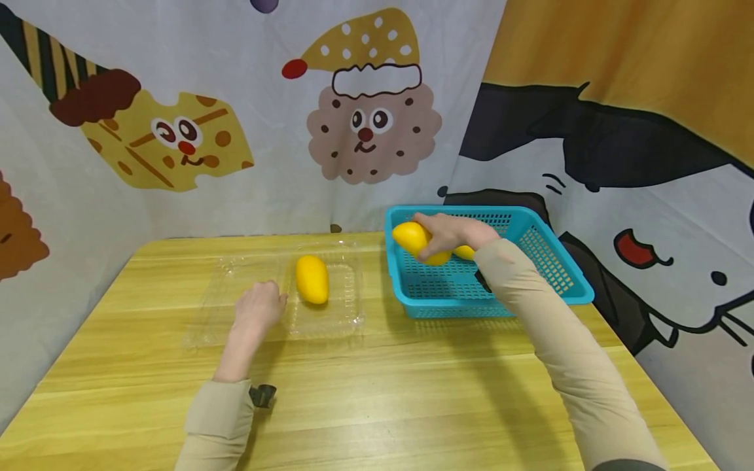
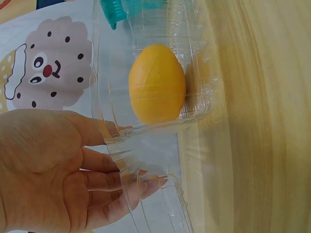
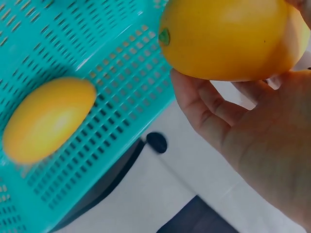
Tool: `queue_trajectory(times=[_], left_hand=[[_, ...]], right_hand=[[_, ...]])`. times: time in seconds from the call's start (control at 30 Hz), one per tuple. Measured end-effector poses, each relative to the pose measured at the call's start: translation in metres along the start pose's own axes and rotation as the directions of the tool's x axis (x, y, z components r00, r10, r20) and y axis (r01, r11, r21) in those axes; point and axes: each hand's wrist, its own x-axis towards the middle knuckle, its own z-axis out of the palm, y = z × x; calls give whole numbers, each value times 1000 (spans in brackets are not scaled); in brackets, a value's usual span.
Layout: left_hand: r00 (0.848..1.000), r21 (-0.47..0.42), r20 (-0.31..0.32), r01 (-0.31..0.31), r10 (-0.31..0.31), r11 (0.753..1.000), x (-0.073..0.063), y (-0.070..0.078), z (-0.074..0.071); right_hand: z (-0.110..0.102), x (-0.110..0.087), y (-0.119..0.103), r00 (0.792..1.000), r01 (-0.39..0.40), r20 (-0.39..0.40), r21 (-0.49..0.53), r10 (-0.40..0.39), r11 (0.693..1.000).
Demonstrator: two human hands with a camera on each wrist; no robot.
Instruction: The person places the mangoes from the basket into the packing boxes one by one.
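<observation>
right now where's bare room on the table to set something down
Widest: the table between left sleeve and right sleeve, nearer than the basket. Also left of the clear container. Crowded: the container, with yellow fruit and the left grip; the basket, under the right grip.

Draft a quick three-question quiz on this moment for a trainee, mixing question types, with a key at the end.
1. Count: how many yellow fruits show in the head view?
2. True or false: the teal basket has no fruit in it.
3. Choose: the right hand holds (A) the basket's rim, (B) a fruit, (C) nothing.

Key:
1. Three: one in the clear container, one in the right hand, one in the basket.
2. False; one lies in it.
3. B.
</observation>
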Motion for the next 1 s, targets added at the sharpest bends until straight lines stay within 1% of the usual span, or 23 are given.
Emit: queue_trajectory(times=[0.2,0.33,0.4,0.57,0.67,0.77,0.87,1.0], left_hand=[[1000,-7,0,5,-5,1000,0,0,0],[1000,-10,-2,5,-5,1000,0,-1,0],[1000,-10,-1,3,-3,1000,0,-1,0],[1000,-8,-2,-4,4,1000,0,0,0],[1000,-7,-3,-7,7,1000,0,0,0],[1000,-5,-7,-10,10,1000,0,0,0],[1000,-2,-9,-11,11,1000,0,0,1],[1000,7,-8,-8,8,1000,0,-1,0]], right_hand=[[0,5,-26,999,23,-40,58,-21,998],[3,10,-45,997,22,-71,63,-17,998],[5,13,-55,995,11,-99,66,-5,998],[16,22,-80,985,-35,-163,111,53,993],[23,28,-95,980,-72,-176,111,90,991],[31,33,-109,976,-116,-171,116,134,987],[40,39,-122,966,-167,-180,105,183,980],[53,47,-135,951,-210,-208,101,227,972]])
